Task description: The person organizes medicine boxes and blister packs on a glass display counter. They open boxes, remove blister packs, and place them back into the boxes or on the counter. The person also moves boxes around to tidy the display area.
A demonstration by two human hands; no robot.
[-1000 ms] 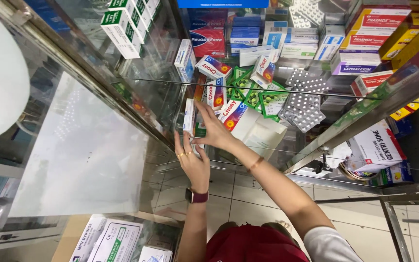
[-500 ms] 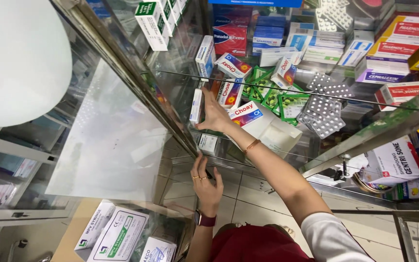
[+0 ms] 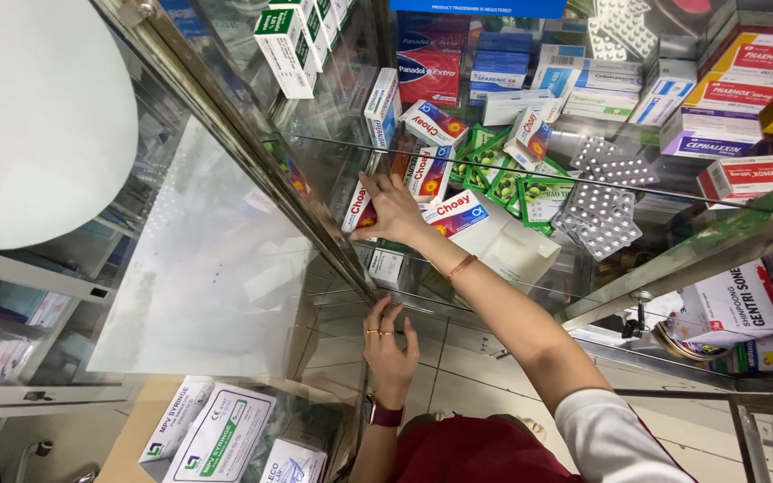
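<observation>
Standing on the glass shelf (image 3: 530, 268) at its left end beside the metal cabinet frame (image 3: 252, 152), the white and red medicine box (image 3: 360, 211) leans with its long axis tilted, gripped by the right hand (image 3: 395, 207), while the empty left hand (image 3: 388, 344) spreads open lower down, well apart.

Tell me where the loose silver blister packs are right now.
In the head view the silver blister packs lie on the glass shelf, right of the green boxes and well right of the right hand.

a pharmacy: glass cabinet shelves (image 3: 530, 165) crowded with medicine boxes (image 3: 429, 76) and pill blister packs (image 3: 601, 215)
</observation>
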